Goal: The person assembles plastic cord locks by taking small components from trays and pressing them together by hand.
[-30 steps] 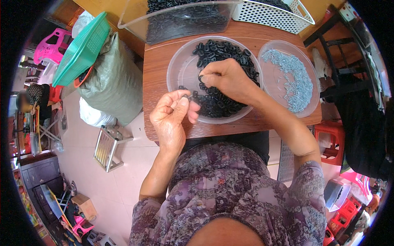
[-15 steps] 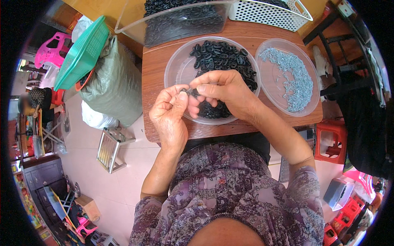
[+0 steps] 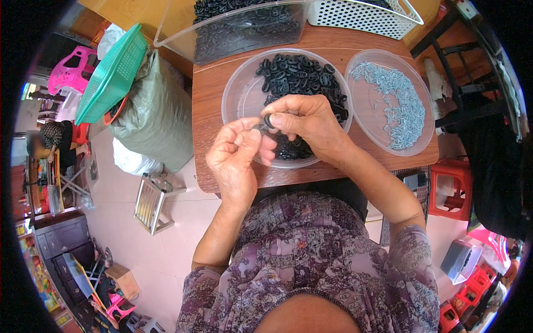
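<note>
Over the near left part of a round clear basin [image 3: 240, 91], my two hands meet at the fingertips. My right hand [image 3: 312, 119] pinches a small black oval ring-like part [image 3: 268, 121] between thumb and forefinger. My left hand [image 3: 236, 161] is closed at the thumb and forefinger on a small dark piece too tiny to make out. Many similar black parts [image 3: 300, 75] lie heaped in the basin, partly behind my right hand. To the right, a round clear tray [image 3: 371, 114] carries a spread of small bluish metal pieces [image 3: 402, 105], thin like screws or pins.
A clear bin [image 3: 250, 47] of black parts and a white perforated basket [image 3: 366, 22] stand along the back of the wooden table [image 3: 208, 122]. A stuffed sack [image 3: 158, 116] and a green basket [image 3: 114, 72] stand left. A metal stool [image 3: 152, 202] and red stool [image 3: 451, 188] flank the table.
The black oval part in my right fingers has turned and shows more plainly. Both hands have shifted slightly right and stay together.
</note>
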A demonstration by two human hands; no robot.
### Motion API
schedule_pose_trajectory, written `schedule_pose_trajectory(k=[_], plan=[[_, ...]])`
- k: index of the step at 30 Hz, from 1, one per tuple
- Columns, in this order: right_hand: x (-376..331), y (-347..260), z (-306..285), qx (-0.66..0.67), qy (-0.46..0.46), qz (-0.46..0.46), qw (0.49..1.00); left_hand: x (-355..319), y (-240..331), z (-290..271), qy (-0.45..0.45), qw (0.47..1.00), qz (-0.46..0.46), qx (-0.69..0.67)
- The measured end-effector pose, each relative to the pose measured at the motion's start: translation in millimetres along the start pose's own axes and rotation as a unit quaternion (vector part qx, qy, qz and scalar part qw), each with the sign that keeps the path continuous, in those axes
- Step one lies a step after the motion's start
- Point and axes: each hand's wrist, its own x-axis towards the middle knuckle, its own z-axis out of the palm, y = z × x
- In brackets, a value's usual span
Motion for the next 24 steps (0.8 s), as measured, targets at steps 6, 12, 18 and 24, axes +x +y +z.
schedule_pose_trajectory(k=[6, 12, 18, 24], plan=[[-1.6, 2.5, 0.9, 0.018, 0.011, -0.003, 1.0, -3.7, -4.0, 1.0, -0.002, 0.999, 0.028, 0.045], [-3.5, 0.4, -0.9, 0.021, 0.015, 0.015, 1.0, -6.0, -2.4, 6.2, 0.013, 0.996, 0.023, 0.086], [-3.9, 0.9, -0.7, 0.018, 0.022, 0.015, 0.999, -7.1, -5.9, 6.5, 0.024, 0.994, 0.026, 0.108], [-4.1, 6.2, 0.2, -0.024, 0.035, -0.018, 0.999, -7.8, -8.3, 5.5, 0.028, 0.996, 0.012, 0.087]])
